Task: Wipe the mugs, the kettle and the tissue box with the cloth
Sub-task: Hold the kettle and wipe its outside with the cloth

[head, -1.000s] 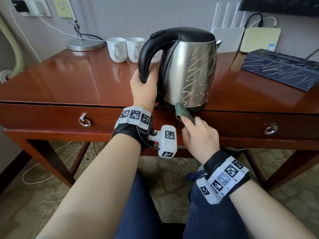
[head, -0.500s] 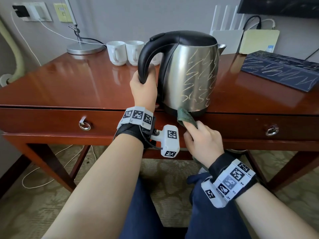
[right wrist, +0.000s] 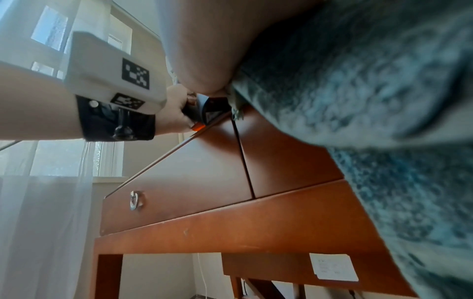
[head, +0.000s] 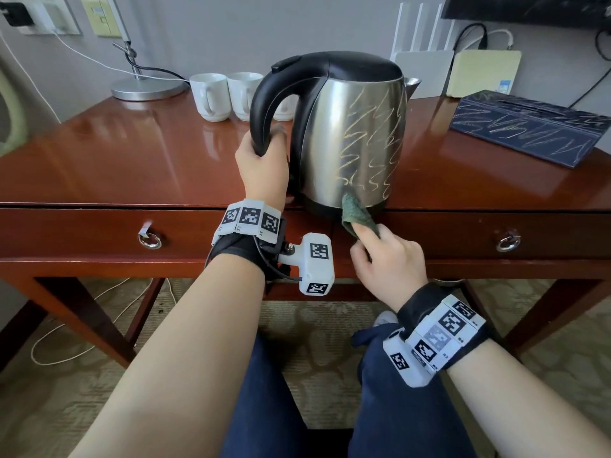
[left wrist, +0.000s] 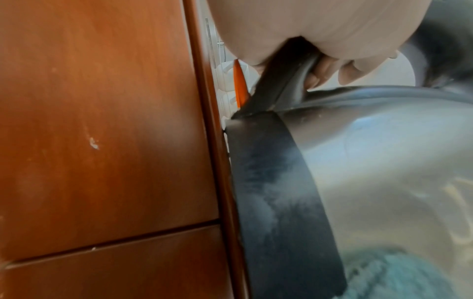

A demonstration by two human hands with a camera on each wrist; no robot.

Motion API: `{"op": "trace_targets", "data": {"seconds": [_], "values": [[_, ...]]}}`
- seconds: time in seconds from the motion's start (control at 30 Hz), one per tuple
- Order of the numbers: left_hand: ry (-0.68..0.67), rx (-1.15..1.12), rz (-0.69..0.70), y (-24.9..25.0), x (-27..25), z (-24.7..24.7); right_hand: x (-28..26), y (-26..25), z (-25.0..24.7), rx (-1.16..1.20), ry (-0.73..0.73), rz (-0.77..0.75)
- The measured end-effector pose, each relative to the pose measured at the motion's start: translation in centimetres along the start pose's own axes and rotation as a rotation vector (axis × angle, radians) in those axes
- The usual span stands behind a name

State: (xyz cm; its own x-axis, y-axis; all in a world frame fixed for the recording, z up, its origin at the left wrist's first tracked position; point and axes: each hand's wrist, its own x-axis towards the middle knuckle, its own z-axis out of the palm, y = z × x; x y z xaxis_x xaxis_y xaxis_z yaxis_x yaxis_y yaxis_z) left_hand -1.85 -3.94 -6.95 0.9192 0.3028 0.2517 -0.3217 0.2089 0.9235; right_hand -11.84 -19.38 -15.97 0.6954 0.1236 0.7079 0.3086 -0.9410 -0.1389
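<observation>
Shift: kettle [head: 350, 133] nudged nearer the desk [head: 132, 160] edge; cloth [head: 357, 216] unmoved at its base.
Head view: left hand [head: 263, 163] clamped round the handle; right hand [head: 390, 262] pinching cloth, pressed low, scribbles straight above; upward stroke likely.
Left wrist: fingers [left wrist: 330, 70] curled on handle.
Right wrist: cloth [right wrist: 384, 101] bunched in grip.
Writing: none legible.

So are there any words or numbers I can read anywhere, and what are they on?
No text here reads clearly.
Right wrist band: tiny print beside the square black-and-white codes, too small to read.
White sticker under the desk: print blurred.
Blue label on the cream box: too small.
Kettle and tissue box: only scribbles, no words.
</observation>
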Motion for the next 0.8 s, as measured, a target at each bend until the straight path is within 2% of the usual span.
{"op": "trace_targets", "data": {"seconds": [0.2,0.37,0.43,0.63,0.8], "values": [[0.010,0.003,0.004,-0.2,0.1,0.0,1.7,-1.2,-0.3,0.013,-0.034,-0.063],[0.001,-0.006,-0.001,-0.2,0.2,0.0,3.2,-1.1,-1.8,-0.034,0.108,-0.018],[0.003,-0.006,-0.001,-0.1,0.2,0.0,3.0,-1.0,-2.0,-0.039,0.120,-0.007],[-0.002,0.000,0.002,-0.1,0.0,0.0,1.1,-1.5,-0.8,-0.016,-0.023,-0.005],[-0.007,0.000,-0.001,0.1,-0.2,-0.1,2.5,-2.7,-1.1,-0.037,-0.096,-0.060]]}}
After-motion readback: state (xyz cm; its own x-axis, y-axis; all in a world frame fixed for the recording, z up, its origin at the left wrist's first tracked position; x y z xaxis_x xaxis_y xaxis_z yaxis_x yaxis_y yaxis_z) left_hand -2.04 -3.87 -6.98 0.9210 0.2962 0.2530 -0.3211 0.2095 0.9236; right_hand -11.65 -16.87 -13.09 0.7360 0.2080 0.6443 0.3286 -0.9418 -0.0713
